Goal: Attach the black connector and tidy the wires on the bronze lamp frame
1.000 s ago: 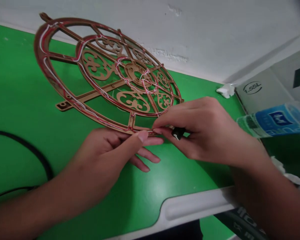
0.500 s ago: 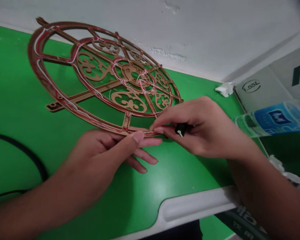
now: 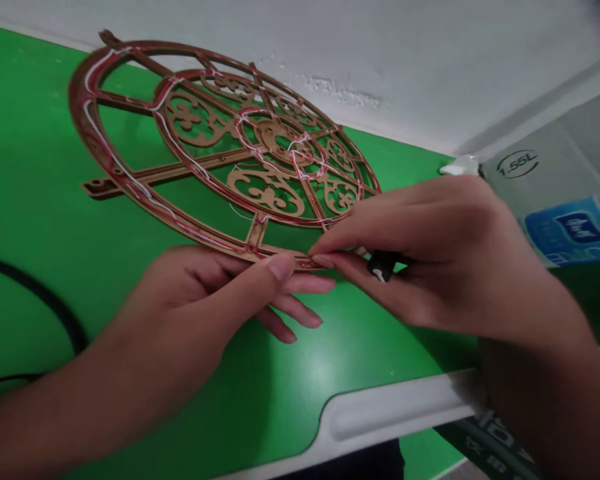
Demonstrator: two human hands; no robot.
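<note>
Insp. note, head view.

Item: round brown fretwork frame point(image 3: 267, 190) w/ red and white wires point(image 3: 300, 160) run along its ribs. It sits over the green table point(image 3: 40, 220), near rim lifted, far rim toward the wall point(image 3: 380, 53).

L hand point(image 3: 205, 293): part closed on the near rim, thumb on top, fingers underneath.

R hand point(image 3: 445, 260): thumb and forefinger pinched tight at the rim, just right of the L thumb. Cannot tell if they grip wire or frame. A small black part point(image 3: 381, 265) w/ a white mark is tucked lower in the same hand.

Surroundings: black cable point(image 3: 55, 310) near left; water bottle point(image 3: 575, 230) and carton point(image 3: 535, 173) at right, close to the R wrist.

Risks (judgement):
- Thin ribs may flex or crack, since the frame is carried by one rim only.
- Wire may pull out of its run if the pinch tugs sideways.
- Black part may slip; the R hand does two jobs.
- R elbow room is poor; the bottle could get knocked.
</note>
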